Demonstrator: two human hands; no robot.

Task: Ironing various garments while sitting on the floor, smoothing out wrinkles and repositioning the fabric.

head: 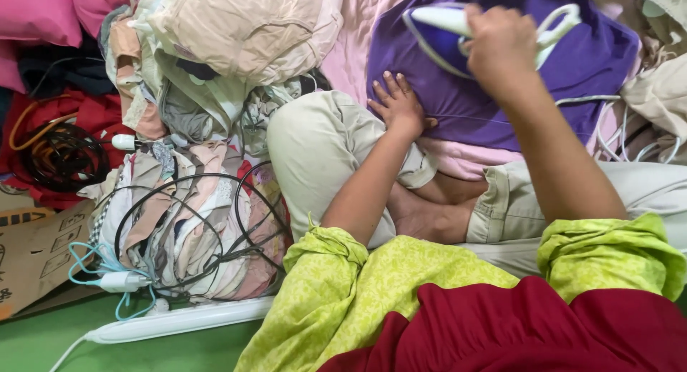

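Right hand (501,39) clamped round handle of white-and-purple iron (458,28) — iron rests on purple garment (501,107), upper middle of view. Iron's long axis runs roughly left-right, pointed nose toward left. Left hand (397,104) lies flat, fingers spread, pressing garment's near left edge — holds nothing. Left hand sits just below and left of iron's nose, near but apart. Garment spread over pink cloth (358,50) in front of person's folded legs. Heap of clothes (215,71) at left.

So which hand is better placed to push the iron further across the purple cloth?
Probably the right hand: it already grips the iron. The left hand lies flat on the purple cloth.
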